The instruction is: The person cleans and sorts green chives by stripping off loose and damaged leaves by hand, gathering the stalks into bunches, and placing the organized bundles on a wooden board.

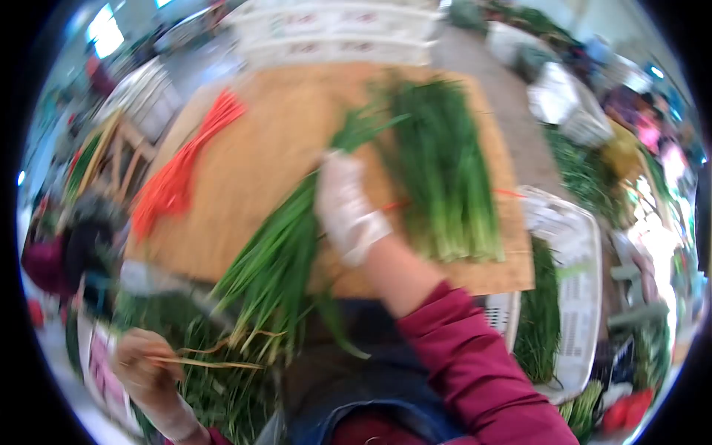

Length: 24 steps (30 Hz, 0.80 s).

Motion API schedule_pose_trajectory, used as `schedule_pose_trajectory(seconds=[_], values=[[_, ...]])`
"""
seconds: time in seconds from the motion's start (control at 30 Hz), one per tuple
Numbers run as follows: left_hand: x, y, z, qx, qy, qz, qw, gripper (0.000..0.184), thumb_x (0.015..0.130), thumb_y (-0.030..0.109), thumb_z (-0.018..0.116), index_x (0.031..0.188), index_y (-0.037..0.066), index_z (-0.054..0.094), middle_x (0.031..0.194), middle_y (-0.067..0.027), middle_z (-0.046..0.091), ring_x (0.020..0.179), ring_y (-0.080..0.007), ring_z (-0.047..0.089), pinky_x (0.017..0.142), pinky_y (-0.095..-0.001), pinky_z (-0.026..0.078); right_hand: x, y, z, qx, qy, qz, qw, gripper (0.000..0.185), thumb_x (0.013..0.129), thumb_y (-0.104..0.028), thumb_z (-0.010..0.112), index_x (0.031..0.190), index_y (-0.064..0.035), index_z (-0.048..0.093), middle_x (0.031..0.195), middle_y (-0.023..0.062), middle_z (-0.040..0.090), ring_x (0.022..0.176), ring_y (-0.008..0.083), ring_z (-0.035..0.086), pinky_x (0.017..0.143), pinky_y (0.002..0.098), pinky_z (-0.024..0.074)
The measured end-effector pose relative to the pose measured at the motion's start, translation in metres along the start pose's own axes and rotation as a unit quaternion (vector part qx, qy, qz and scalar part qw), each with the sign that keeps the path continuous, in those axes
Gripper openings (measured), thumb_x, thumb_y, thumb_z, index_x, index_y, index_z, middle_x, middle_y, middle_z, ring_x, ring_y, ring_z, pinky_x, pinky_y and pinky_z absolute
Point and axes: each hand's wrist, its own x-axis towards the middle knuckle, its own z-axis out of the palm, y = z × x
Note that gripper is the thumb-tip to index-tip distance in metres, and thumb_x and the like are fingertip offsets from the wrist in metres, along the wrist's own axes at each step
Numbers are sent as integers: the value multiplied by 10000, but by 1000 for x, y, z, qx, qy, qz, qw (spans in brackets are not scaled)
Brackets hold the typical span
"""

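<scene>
My right hand, in a pale glove, is closed around the middle of a loose bunch of green chives, which hangs over the board's near edge. My left hand, also gloved, is at lower left, pinching a few yellowed chive leaves. Beside my right hand a thick bundle of chives lies on the wooden board, pale stem ends towards me. An orange-red strip shows from under that bundle. The picture is somewhat blurred.
A bunch of orange-red strips lies at the board's left. White crates stand behind the board. A white crate at right holds chives. More loose greens lie below left. Other people are at both sides.
</scene>
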Motion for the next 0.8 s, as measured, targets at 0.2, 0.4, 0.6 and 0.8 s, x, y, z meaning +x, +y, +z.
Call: schedule_pose_trajectory(seconds=[0.2,0.4,0.6,0.8], values=[[-64,-4,-146,426,144,-201,870,187,804,97,598,932,-35,634,810,-107,615,724,-235,570,715,-332,461,49,12,-23,63,57,140,987,146,715,-109,536,581,-58,507,548,81,502,481,226,469,504,343,398],[-82,-31,-13,439,-100,-32,892,217,738,-2,597,950,36,622,913,-145,609,827,-299,587,728,-365,482,64,11,-33,54,74,147,985,105,760,-91,550,683,-39,500,618,91,536,525,229,491,538,353,408],[-44,-71,69,444,-156,190,862,272,623,0,638,893,11,608,793,-83,538,673,-241,548,552,-342,456,60,11,-28,18,125,99,987,122,746,-86,578,680,-30,492,629,86,513,530,222,467,528,355,390],[-21,-94,74,496,-289,295,764,244,646,102,566,872,18,602,763,-52,469,647,-195,521,544,-303,458,58,19,-31,27,127,118,984,115,730,-69,580,702,-12,483,656,85,491,550,207,443,541,349,373]])
